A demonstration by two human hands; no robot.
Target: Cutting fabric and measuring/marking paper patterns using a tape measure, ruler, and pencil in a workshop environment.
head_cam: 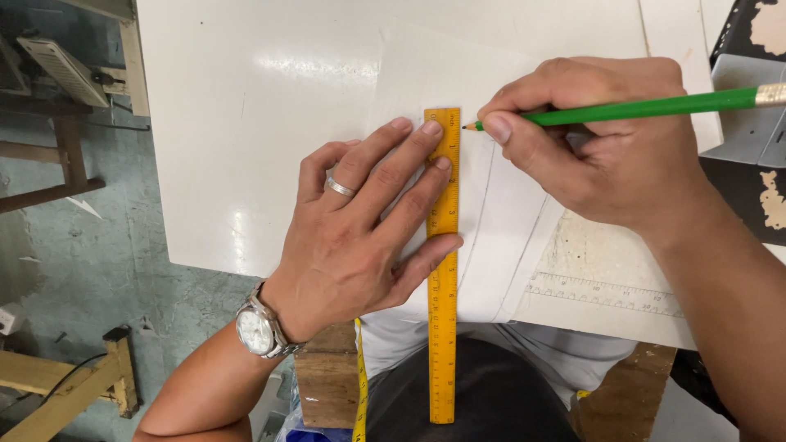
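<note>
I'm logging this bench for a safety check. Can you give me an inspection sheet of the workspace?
Surface: white table, glossy, worn at the right edge.
Job's things: yellow ruler lying on white fabric, overhanging the near edge; green pencil, tip beside the ruler's far end.
Clutter: clear ruler on the table; yellow tape hanging below.
Hands: left hand pressing the yellow ruler flat; right hand gripping the pencil.
Cables: dark cable on the floor, left.
Surroundings: wooden frames, green floor.

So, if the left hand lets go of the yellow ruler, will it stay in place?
Probably not: the yellow ruler overhangs the table edge far, so it may tip. It looks stiff and flat, unlikely to roll. Left hand pins it.
</note>
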